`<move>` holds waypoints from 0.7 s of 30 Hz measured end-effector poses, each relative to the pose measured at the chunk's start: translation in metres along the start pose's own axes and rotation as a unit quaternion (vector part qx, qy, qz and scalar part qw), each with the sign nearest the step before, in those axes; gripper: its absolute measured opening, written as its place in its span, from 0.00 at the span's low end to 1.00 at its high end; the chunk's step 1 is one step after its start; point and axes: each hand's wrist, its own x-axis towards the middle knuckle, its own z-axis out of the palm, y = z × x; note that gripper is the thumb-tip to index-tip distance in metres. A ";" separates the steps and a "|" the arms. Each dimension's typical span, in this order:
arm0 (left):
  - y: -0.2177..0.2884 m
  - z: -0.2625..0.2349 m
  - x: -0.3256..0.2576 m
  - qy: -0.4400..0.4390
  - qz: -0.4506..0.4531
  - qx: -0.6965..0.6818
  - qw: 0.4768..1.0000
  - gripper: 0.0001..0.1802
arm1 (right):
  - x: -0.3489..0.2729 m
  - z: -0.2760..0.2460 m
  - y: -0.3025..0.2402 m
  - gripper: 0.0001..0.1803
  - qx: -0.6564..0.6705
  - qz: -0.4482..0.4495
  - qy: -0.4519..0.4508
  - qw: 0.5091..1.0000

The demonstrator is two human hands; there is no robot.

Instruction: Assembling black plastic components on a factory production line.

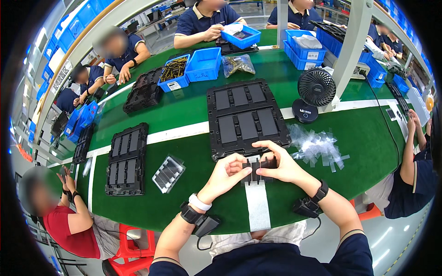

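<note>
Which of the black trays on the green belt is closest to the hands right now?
The large black tray straight ahead, its near edge just beyond the fingers. The narrower tray lies off to the left, and the stacked trays farther back.

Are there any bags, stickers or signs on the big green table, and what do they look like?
Clear plastic bag: far side of the table, beside the blue bins, crumpled, dark and yellowish parts inside.
White label: front of the blue bin holding dark parts, small rectangle.
White label: front of the far right blue bin, small rectangle.
Sign: far left wall, long white strip with dark marks.
</note>
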 end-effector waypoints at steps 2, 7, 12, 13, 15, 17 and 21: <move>-0.002 -0.002 0.000 -0.004 -0.003 0.005 1.000 0.09 | 0.000 0.000 0.000 0.33 -0.001 0.000 -0.001 1.000; 0.002 -0.004 -0.002 0.000 -0.019 0.054 0.998 0.09 | -0.001 -0.001 0.007 0.31 -0.048 -0.037 0.050 0.997; 0.017 0.002 -0.007 0.027 0.010 0.348 0.937 0.15 | 0.004 -0.005 0.009 0.25 -0.151 -0.125 0.188 0.962; 0.017 0.002 -0.007 0.040 0.074 0.433 0.897 0.18 | 0.005 -0.006 0.010 0.25 -0.150 -0.137 0.193 0.960; 0.017 0.004 -0.010 0.054 0.076 0.418 0.904 0.21 | 0.007 -0.007 0.010 0.25 -0.154 -0.138 0.197 0.958; 0.019 0.007 -0.014 0.038 0.103 0.454 0.884 0.19 | 0.007 -0.006 0.009 0.25 -0.134 -0.139 0.201 0.960; 0.015 0.007 -0.012 -0.008 0.131 0.474 0.871 0.17 | 0.005 -0.011 0.010 0.24 -0.149 -0.150 0.209 0.955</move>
